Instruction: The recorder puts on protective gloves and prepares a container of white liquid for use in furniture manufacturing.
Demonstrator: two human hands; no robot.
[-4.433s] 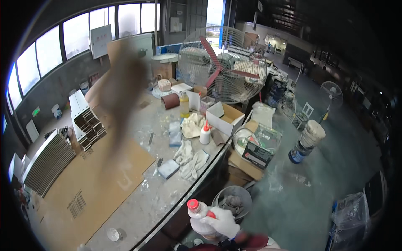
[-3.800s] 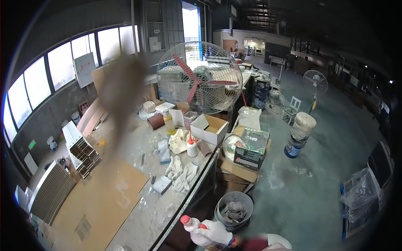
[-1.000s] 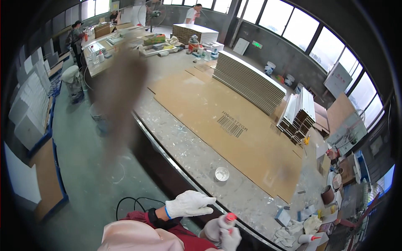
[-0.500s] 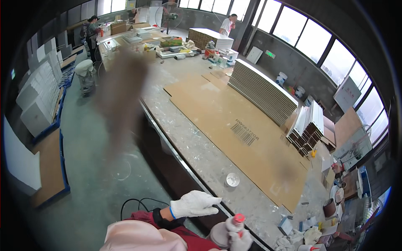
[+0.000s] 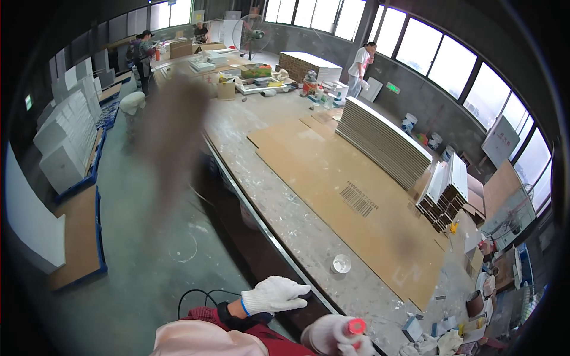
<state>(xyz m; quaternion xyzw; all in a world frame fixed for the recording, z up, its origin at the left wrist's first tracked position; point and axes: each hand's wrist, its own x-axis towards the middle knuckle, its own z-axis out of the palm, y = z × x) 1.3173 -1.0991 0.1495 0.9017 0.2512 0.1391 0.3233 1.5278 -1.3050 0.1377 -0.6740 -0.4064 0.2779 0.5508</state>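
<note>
My left hand [image 5: 276, 295], in a white knit glove, is held off the table's near edge with its fingers stretched out and nothing in it. To its right, my right hand [image 5: 357, 345], also gloved, grips a white bottle with a red cap [image 5: 325, 333] low in the picture. The bottle is tilted, its cap pointing to the right, and part of my hand is cut off by the lower edge. A small clear cup [image 5: 341, 264] with something whitish in it stands on the worktable [image 5: 284, 209], beyond both hands.
A flat cardboard sheet [image 5: 309, 172] covers much of the table. White-faced panels [image 5: 386, 139] are stacked along its far side, with shorter bundled strips [image 5: 442, 193] nearer. Cloths and small boxes lie at the right. A person in white [image 5: 360, 65] stands beyond the table. A dark blur hides part of the left.
The bottle in my right hand has tipped over from more upright. My left hand has stayed nearly still. The view has shifted slightly, and the person in white is farther right.
</note>
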